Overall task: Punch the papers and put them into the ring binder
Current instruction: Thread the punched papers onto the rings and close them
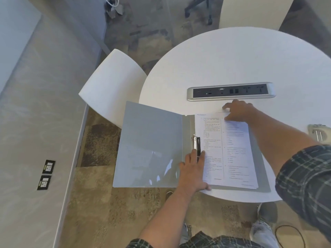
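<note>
In open ring binder (148, 145), papers (232, 151) lengthwise.

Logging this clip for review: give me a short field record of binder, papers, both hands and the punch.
binder: open, front cover hangs past table edge
papers: printed stack lying on binder's right half
ring mechanism: at the spine; open or closed, cannot tell
left hand: flat at the mechanism and the stack's left edge
right hand: on the stack's top edge
punch: metal, at table's right, untouched

A round white table (232, 65) is set on patterned carpet (100, 203). A white chair (111, 83) is placed up-left of the left hand. A socket strip (231, 91) is recessed just beyond the right hand.
</note>
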Tool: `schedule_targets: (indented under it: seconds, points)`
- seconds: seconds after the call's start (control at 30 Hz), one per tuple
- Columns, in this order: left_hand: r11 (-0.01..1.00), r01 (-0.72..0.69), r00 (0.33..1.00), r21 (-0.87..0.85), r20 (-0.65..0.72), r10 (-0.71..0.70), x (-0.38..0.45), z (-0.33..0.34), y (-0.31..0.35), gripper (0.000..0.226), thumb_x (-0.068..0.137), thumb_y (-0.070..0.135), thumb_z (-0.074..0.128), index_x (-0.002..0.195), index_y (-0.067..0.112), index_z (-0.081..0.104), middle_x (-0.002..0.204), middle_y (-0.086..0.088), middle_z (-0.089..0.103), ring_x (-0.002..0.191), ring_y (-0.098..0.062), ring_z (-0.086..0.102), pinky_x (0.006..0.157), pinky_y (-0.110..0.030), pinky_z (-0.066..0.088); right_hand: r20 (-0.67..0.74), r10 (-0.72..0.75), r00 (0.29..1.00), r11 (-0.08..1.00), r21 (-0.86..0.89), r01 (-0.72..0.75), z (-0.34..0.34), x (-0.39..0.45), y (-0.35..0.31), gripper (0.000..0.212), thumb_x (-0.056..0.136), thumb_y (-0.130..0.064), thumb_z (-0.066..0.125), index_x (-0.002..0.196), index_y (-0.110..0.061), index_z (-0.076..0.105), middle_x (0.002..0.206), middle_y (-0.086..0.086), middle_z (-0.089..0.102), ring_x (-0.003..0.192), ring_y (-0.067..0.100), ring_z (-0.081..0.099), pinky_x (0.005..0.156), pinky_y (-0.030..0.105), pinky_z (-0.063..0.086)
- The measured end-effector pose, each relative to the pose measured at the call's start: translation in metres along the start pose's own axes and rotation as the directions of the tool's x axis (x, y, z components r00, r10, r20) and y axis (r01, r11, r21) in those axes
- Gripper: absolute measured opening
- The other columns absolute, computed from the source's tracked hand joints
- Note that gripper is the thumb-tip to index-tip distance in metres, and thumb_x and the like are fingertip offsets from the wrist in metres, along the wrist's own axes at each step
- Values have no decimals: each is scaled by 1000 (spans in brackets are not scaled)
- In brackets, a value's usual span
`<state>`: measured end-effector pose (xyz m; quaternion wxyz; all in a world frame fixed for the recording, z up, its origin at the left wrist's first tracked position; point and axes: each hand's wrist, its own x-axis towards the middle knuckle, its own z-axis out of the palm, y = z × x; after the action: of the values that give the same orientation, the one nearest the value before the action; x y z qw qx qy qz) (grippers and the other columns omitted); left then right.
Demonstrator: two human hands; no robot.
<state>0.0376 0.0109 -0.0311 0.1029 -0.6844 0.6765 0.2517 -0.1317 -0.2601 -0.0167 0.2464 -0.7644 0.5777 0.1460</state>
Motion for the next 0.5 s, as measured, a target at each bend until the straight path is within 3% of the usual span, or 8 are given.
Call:
schedule_targets:
  seconds: [0.17, 0.33, 0.5]
  points:
    - [999, -2, 1000, 49, 9, 2, 4, -1, 2, 139, 58, 62, 89, 159, 22, 2, 162, -13, 7, 148, -35, 16, 112, -58, 31, -113, -44, 993, 998, -47, 39, 8, -11, 8, 40, 93, -39, 64, 132, -31, 63, 133, 6, 51, 127, 26, 47, 100, 45, 47]
    - [997, -11, 1000, 71, 7, 10, 4, -1, 6, 139, 58, 64, 88, 159, 22, 1, 161, -13, 9, 146, -35, 19, 112, -55, 32, -194, -115, 974, 982, -172, 82, 28, -34, 1, 53, 96, -37, 58, 147, -32, 48, 147, 2, 47, 133, 25, 44, 107, 44, 42]
    - [999, -10, 1000, 41, 9, 10, 2, -3, 5, 142, 58, 63, 88, 159, 25, -5, 162, -11, 7, 146, -34, 17, 113, -55, 30, -322, -326, 889, 929, 68, 365, 68, -76, -29, 33, 98, -29, 60, 131, -25, 64, 135, -5, 62, 123, 17, 58, 107, 39, 46]
